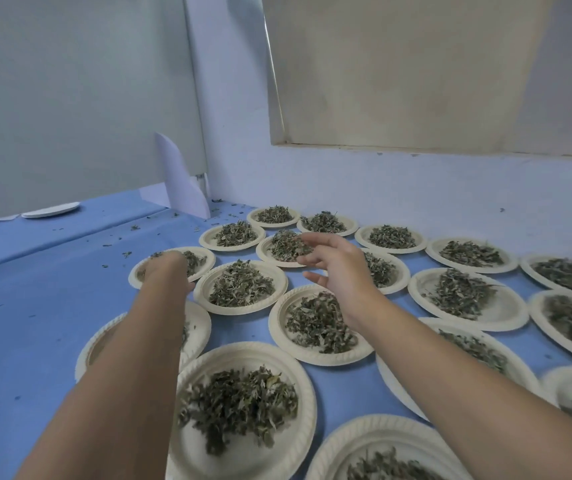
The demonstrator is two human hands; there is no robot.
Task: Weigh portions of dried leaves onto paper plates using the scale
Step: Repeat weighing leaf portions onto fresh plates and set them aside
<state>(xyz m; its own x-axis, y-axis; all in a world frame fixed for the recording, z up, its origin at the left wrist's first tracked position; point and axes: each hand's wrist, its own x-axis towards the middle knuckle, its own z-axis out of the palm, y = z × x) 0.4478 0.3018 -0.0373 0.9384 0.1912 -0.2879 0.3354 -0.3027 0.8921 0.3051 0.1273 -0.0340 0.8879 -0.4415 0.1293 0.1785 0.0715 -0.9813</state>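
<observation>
A blue counter (52, 289) carries many cream paper plates, set close together in rows, each with a heap of dried leaves in the middle. The nearest full plate (243, 355) sits at the bottom centre, its leaves (236, 407) dark green and crumpled.

The left hand (165, 271) reaches out to the far-left plate (210, 261) of the group and lies down on it, over the leaves (194, 259) there. It is seen from behind the wrist and is blurred, so I cannot tell whether its fingers are curled on anything or lie loose.

The right hand (336, 265) hangs over the middle of the rows with its fingers (312, 239) spread and relaxed (nothing visibly pinched between them). The fingertips are above the near edge of the leaf heap (286, 245) on a middle plate (263, 252), though whether they touch the leaves is unclear.

Small leaf bits (127, 253) are scattered on the counter to the left of the plates. Farther back on the left lies a flat white plate (50, 209), and a folded sheet of white paper (184, 181) stands in the corner against the wall.
</observation>
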